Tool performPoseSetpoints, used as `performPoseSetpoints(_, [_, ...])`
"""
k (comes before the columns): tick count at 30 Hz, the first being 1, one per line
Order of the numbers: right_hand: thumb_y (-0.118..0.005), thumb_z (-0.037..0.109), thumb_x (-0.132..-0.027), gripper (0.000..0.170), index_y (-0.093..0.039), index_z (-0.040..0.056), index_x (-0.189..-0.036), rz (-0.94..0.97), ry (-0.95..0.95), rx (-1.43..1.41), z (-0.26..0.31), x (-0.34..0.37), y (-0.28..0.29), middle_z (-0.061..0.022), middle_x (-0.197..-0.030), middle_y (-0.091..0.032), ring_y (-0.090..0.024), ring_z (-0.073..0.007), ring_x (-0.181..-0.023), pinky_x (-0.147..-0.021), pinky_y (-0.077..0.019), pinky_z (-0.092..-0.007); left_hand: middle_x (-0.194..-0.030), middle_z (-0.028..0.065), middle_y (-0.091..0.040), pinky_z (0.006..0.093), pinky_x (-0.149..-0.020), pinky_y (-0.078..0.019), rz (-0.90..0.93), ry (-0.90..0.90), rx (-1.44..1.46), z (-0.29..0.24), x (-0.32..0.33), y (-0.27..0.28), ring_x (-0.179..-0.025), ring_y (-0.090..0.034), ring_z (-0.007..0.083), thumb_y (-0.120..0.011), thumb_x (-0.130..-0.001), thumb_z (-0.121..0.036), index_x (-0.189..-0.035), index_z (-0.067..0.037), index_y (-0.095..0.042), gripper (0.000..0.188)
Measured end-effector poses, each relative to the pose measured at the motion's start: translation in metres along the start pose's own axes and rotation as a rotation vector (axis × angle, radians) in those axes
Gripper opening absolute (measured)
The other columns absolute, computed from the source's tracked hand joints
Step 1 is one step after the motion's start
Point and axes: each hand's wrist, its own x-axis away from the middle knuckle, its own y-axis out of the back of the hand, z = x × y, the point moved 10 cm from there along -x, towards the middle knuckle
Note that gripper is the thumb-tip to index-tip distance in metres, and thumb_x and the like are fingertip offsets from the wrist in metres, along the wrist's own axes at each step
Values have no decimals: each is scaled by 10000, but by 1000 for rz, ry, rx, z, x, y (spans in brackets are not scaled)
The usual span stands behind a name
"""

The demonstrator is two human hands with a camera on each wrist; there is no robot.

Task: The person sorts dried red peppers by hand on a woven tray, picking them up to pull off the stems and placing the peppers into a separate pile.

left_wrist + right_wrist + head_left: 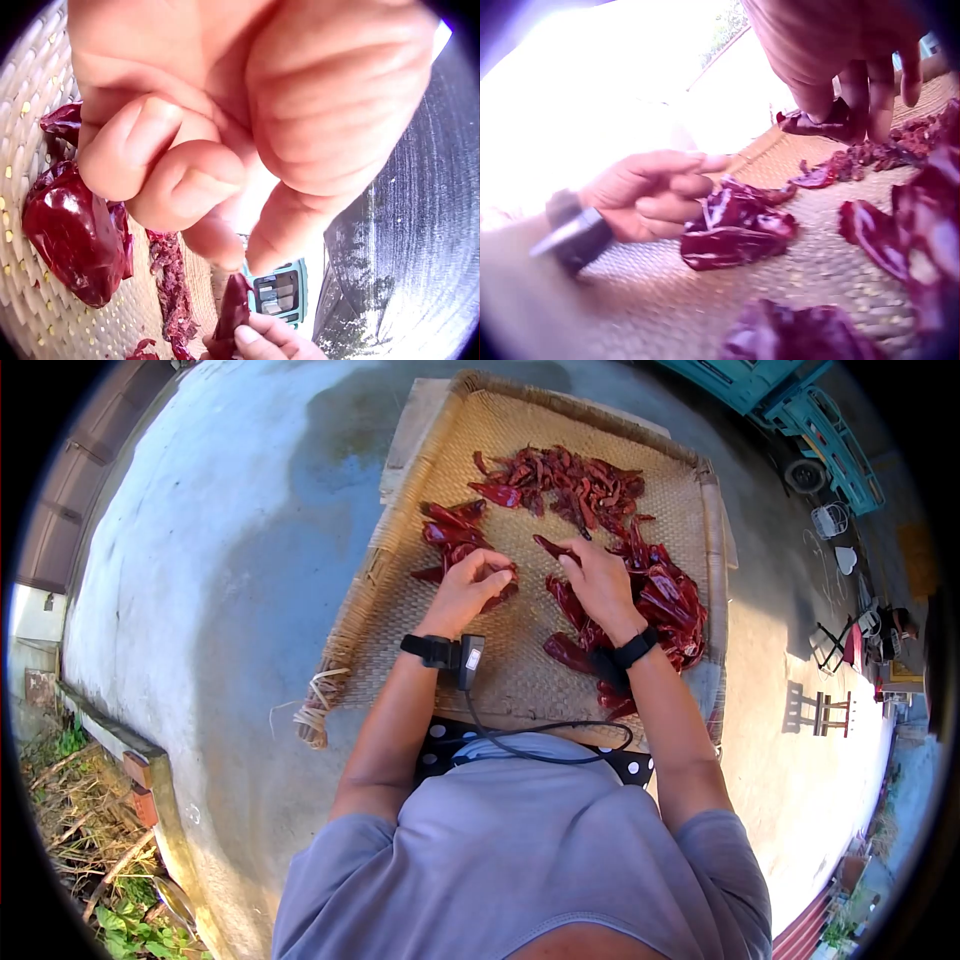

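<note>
My right hand [603, 585] pinches a dark red dried pepper [552, 547] between thumb and fingers, its tip pointing left. In the right wrist view this pepper [826, 124] hangs above the woven tray. My left hand [465, 592] is beside the left pepper pile [455, 532], fingers curled, nothing visible in them. The left wrist view has the left hand's [244, 259] thumb and index tips almost together, just above the held pepper [232, 306] as seen there; whether they touch it I cannot tell. A larger heap of whole peppers [668, 600] lies beside my right hand.
Smaller, shrivelled red pieces [580, 480] are spread over the tray's [390, 530] far part. A black cable [500, 745] runs from the left wrist camera across the near edge. Farther off at the right are a blue vehicle [800, 420] and a small stool [832, 714].
</note>
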Motion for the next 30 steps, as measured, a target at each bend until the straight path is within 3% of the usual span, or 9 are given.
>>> performPoseSetpoints(6, [-616, 243, -951, 228, -645, 64, -1090, 248, 23, -417, 40, 12, -26, -162, -995, -695, -670, -353, -931, -763, -512, -430, -814, -43, -582, 226, -630, -423, 44, 33, -3, -1, 2, -5, -741, -526, 56, -687, -970, -237, -1144, -76, -634, 243])
performPoseSetpoints(10, [-666, 236, -895, 279, -635, 92, -1131, 100, 18, 136, 15, 17, -5, -130, -1054, -687, -653, -319, -1004, -824, -487, -433, -907, -17, -611, 243, -692, -459, -204, -1, -9, 6, -3, 26, -799, -541, 64, -710, -946, -181, -1129, -24, -622, 257])
performPoseSetpoints(11, [-697, 229, -856, 296, -632, 112, -1121, 119, -2, 194, 3, 19, -14, -109, -1070, -667, -637, -319, -1019, -848, -477, -445, -859, -36, -565, 230, -673, -443, -355, -182, -65, -7, 1, 37, -769, -505, 53, -707, -947, -157, -1140, -15, -622, 254])
performPoseSetpoints(15, [-704, 200, -831, 261, -630, 114, -1065, 179, 11, 287, -8, 26, -32, -108, -1055, -644, -634, -330, -1002, -822, -491, -462, -777, -76, -489, 191, -499, -328, -495, -260, 89, -20, 10, 48, -607, -405, 14, -677, -972, -159, -1233, -63, -620, 284])
performPoseSetpoints(18, [-705, 172, -817, 267, -627, 120, -1068, 270, -21, 214, -10, 27, -43, -113, -1058, -631, -627, -331, -1013, -813, -501, -454, -752, -67, -492, 194, -478, -301, -245, -187, 148, -16, 2, 32, -555, -386, 10, -662, -983, -166, -1224, -67, -624, 264])
performPoseSetpoints(20, [-704, 156, -820, 316, -625, 124, -1124, 334, -37, 134, -8, 28, -43, -133, -1073, -626, -615, -337, -1052, -827, -500, -440, -795, -45, -524, 194, -559, -385, -175, -100, 187, -13, 2, 25, -656, -468, 32, -680, -962, -134, -1188, -47, -625, 249])
performPoseSetpoints(23, [-687, 119, -802, 225, -632, 109, -1019, 301, -37, 21, -6, 25, -36, -93, -992, -654, -658, -304, -941, -777, -526, -411, -793, -33, -541, 205, -511, -364, -60, -77, 212, -9, -1, 16, -614, -460, 38, -693, -952, -156, -1199, -53, -623, 277])
performPoseSetpoints(27, [-697, 123, -836, 281, -649, 64, -1107, 179, -238, -264, -4, 14, -3, -111, -1004, -703, -687, -223, -875, -765, -521, -335, -800, -13, -569, 209, -489, -349, 55, -41, 192, -13, 3, -1, -577, -451, 41, -694, -957, -206, -1241, -60, -620, 327])
performPoseSetpoints(30, [-698, 108, -871, 292, -626, 10, -1136, 61, -176, -686, 2, 8, -4, -84, -998, -695, -666, -161, -874, -760, -522, -317, -826, -7, -590, 204, -522, -381, 156, 43, 115, -12, 7, -18, -599, -479, 45, -701, -955, -238, -1262, -63, -613, 364])
